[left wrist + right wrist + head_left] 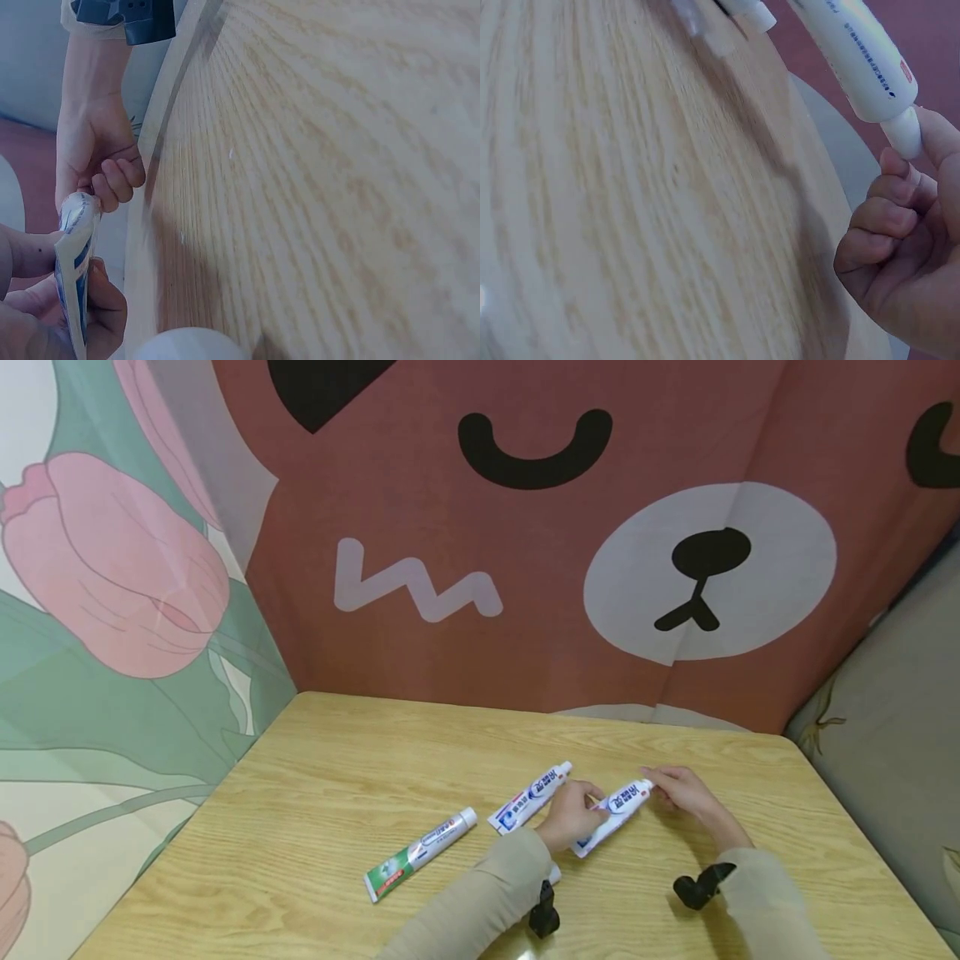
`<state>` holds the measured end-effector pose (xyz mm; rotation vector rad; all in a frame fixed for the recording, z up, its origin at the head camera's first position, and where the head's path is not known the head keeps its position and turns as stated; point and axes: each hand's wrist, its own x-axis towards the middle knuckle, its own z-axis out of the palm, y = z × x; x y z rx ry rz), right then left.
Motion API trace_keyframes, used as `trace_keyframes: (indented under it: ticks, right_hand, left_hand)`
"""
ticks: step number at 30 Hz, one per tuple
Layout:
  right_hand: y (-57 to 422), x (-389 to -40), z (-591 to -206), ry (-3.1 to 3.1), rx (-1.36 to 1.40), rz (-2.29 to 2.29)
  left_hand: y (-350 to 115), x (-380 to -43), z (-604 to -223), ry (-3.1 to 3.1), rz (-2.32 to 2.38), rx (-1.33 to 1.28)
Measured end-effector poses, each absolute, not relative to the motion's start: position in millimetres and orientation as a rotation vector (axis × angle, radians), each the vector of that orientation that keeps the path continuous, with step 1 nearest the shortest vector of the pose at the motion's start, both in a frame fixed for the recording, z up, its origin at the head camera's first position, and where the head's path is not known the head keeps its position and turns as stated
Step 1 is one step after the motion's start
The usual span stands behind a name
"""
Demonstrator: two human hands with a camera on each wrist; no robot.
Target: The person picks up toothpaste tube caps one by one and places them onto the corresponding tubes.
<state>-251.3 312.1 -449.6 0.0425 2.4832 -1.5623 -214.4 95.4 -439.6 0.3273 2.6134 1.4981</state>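
Note:
A white toothpaste tube with blue lettering (627,798) is held off the table between both hands. My left hand (572,817) grips its body from the side; in the left wrist view thumb and fingers lie on either face of the flattened tube (73,277). At the other end, my right hand (688,793) pinches the white cap (904,133) between thumb and forefinger, its other fingers curled in. The cap sits on the tube's neck. Just left of my left hand lies a similar white-and-blue tube (529,798).
A green-and-silver toothpaste tube (420,853) lies farther left on the wooden table (337,760). Under my left forearm, the white cap (555,874) of another item shows, the rest hidden. A brown bear-print cloth (420,660) hangs behind the table.

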Motion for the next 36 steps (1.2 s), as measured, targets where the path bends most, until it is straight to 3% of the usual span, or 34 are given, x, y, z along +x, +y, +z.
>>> trace_keyframes:
  ticks: [13, 36]
  right_hand:
    - [331.0, -246.2, -449.7, 2.037, -0.213, -2.01]
    - [326.3, -251.0, -447.5, 2.271, -0.192, -1.69]
  left_hand:
    - [90.7, -215.3, -440.7, 2.546, 1.604, 0.359]
    - [92.9, -213.7, -440.7, 2.525, 1.552, 0.328]
